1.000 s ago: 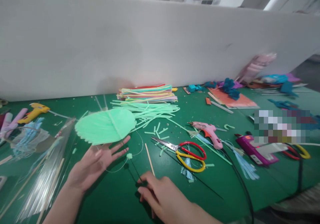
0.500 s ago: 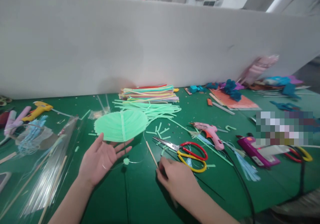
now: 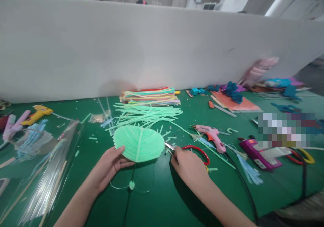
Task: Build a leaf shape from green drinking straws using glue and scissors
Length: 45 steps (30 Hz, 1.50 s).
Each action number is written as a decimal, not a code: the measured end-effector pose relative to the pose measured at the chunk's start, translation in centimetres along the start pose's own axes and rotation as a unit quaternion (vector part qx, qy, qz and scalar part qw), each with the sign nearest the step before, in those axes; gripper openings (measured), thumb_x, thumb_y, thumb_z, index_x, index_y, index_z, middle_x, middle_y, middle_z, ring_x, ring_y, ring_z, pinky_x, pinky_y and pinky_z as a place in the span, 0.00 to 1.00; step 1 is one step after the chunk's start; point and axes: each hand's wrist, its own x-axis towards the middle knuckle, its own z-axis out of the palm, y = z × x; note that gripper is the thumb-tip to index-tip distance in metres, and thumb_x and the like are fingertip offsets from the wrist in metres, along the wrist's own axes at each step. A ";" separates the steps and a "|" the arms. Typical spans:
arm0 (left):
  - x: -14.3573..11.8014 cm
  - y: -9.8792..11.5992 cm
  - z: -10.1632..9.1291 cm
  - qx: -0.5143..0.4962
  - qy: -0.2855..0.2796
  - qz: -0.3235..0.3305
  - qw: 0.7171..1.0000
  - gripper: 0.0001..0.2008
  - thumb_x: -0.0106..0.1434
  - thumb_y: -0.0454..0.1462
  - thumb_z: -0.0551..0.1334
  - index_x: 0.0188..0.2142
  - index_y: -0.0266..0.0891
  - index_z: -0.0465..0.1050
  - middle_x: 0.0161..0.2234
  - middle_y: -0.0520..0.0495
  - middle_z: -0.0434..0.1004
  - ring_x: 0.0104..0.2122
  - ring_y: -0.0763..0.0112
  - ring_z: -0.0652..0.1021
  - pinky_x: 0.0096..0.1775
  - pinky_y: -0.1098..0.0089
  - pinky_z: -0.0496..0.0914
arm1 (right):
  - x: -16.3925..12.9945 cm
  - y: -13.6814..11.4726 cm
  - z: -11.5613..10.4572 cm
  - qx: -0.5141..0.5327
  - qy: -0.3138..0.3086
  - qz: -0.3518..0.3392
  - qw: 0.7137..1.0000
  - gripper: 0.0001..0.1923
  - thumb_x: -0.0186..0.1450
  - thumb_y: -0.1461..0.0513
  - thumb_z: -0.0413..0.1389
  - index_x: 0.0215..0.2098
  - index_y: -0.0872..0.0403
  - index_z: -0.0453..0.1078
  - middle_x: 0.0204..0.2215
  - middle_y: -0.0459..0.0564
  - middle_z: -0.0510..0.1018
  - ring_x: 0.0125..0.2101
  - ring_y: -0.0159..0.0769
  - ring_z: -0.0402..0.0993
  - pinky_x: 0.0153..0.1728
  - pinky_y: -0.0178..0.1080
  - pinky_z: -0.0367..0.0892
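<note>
Leaf in one hand, scissors under the other

From where I stand, the person's left hand has a green leaf shape nipped at its lower-left edge, thumb in front and the other fingers behind, raised just over the desk. A dark stem runs down to six o'clock past a small tuft with a thin clear loop. At the leaf's three o'clock the right hand covers the middle of the scissors; its fingers are curled, but I can't tell whether they have closed on them. I'd call this step reaching for the scissors while keeping the leaf steady. The next move seems to ask for a firm hold on the handles, with the blades kept off the leaf's jagged rim.

Around the leaf, green strips heap at twelve o'clock before a pale partition, with a grey room beyond. A pink glue gun lies toward three, a yellow glue gun toward ten, a glossy plastic bag toward eight.
</note>
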 end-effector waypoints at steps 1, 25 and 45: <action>0.0 0.0 0.0 0.013 0.007 -0.003 1.000 0.15 0.64 0.38 0.63 0.47 0.30 0.74 0.40 0.36 0.83 0.38 0.58 0.83 0.45 0.58 0.77 | 0.1 0.1 0.0 0.020 0.006 0.001 1.000 0.09 0.68 0.65 0.47 0.38 0.59 0.69 0.28 0.58 0.80 0.29 0.48 0.78 0.21 0.38 0.51; 0.2 0.0 0.5 -0.001 0.034 -0.034 0.999 0.15 0.67 0.38 0.59 0.49 0.29 0.72 0.40 0.34 0.83 0.37 0.59 0.83 0.41 0.61 0.79 | 1.4 -1.8 0.2 0.805 -0.144 0.071 0.572 0.20 0.59 0.49 0.63 0.42 0.54 0.75 0.30 0.46 0.79 0.27 0.28 0.72 0.25 0.30 0.68; 0.4 -0.8 0.5 -0.101 0.022 -0.056 0.993 0.21 0.66 0.45 0.59 0.54 0.36 0.70 0.50 0.40 0.79 0.50 0.59 0.78 0.51 0.63 0.73 | 1.1 -2.7 0.6 0.833 -0.218 0.040 0.506 0.20 0.66 0.48 0.56 0.47 0.53 0.73 0.39 0.50 0.81 0.35 0.33 0.79 0.40 0.37 0.73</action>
